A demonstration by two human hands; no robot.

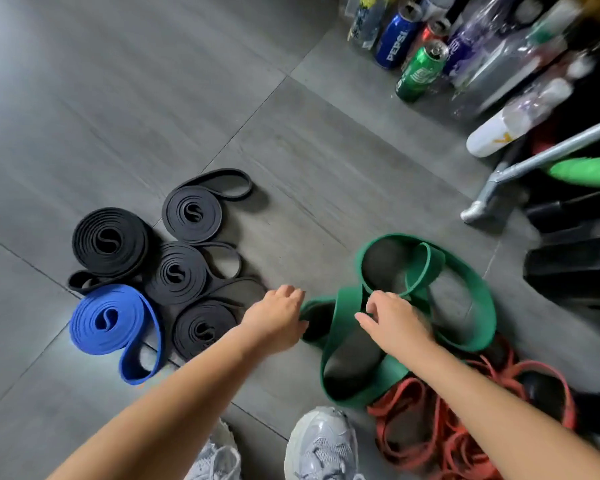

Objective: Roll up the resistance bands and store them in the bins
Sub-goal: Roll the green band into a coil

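A wide green resistance band [465, 271] lies in loose unrolled loops on the grey floor. My left hand [278, 315] grips its left end, fingers curled over the edge. My right hand [394, 320] pinches a fold near the band's middle. To the left sit several rolled black bands [110, 242] and one rolled blue band [110, 322]. A tangle of thin red bands [440, 434] lies under my right forearm. No bin is in view.
Cans [421, 72] and plastic bottles [499, 131] crowd the top right corner. A grey metal frame leg [492, 188] and dark equipment [575, 268] stand at the right. My grey sneakers [321, 445] are at the bottom edge. Bare floor tiles [118, 98] stretch to the upper left.
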